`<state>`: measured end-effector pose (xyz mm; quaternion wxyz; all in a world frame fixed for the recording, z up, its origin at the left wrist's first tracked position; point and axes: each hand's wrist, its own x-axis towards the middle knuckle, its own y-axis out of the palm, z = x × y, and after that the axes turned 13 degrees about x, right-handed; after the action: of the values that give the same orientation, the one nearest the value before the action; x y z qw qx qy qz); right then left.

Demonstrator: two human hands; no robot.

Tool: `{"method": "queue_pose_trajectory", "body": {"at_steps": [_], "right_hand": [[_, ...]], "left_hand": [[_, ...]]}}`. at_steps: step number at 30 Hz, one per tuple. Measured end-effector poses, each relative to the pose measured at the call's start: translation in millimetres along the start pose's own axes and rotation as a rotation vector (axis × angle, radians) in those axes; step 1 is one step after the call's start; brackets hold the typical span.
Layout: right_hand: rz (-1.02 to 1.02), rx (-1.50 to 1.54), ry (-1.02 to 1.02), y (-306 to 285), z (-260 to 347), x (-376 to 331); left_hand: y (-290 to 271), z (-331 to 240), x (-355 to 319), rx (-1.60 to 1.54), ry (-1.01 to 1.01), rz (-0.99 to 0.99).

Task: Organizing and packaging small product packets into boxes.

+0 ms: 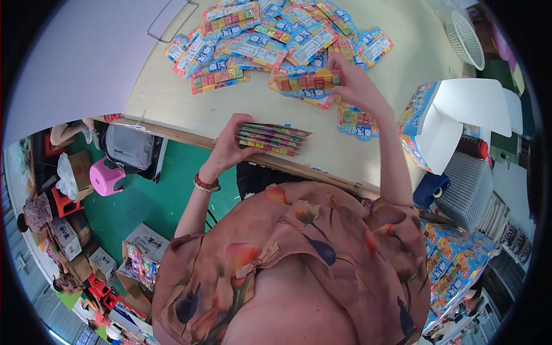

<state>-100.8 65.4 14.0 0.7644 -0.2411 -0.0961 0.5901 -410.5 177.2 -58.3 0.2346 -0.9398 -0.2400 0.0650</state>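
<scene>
My left hand [227,146], a red-brown bracelet on its wrist, grips a stack of flat candy packs [273,139] near the front edge of the table. The stack is seen edge-on, with the thumb below and fingers around its left end. Farther out, my right hand [355,86] pinches the right end of one candy pack [307,83], slightly blurred, over the near side of a pile. That pile of candy packs [253,49], blue and orange with rows of coloured pieces, spreads across the far part of the table. Another pack [357,122] lies beside my right forearm.
An open printed carton [445,126] with white flaps stands at the table's right. Beyond it is a white plastic basket [464,40]. A bent wire frame [167,23] lies far left. On the green floor are a pink stool [106,175] and several cartons; other people sit farther left.
</scene>
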Motion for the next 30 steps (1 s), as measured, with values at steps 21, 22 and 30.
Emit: {"method": "queue_pose_trajectory", "body": {"at_steps": [21,22,30], "right_hand": [[0.152,0.162,-0.140,158.8,51.0,43.6],[0.150,0.157,-0.139,163.8,47.0,42.8],[-0.367,-0.039,-0.295,92.3,0.5,42.2]], "left_hand": [[41.0,14.9,-4.1,-0.202,-0.064,-0.093],[39.4,15.7,-2.2,-0.205,-0.060,-0.092],[24.7,-10.7,11.5,0.121,-0.070,-0.040]]}}
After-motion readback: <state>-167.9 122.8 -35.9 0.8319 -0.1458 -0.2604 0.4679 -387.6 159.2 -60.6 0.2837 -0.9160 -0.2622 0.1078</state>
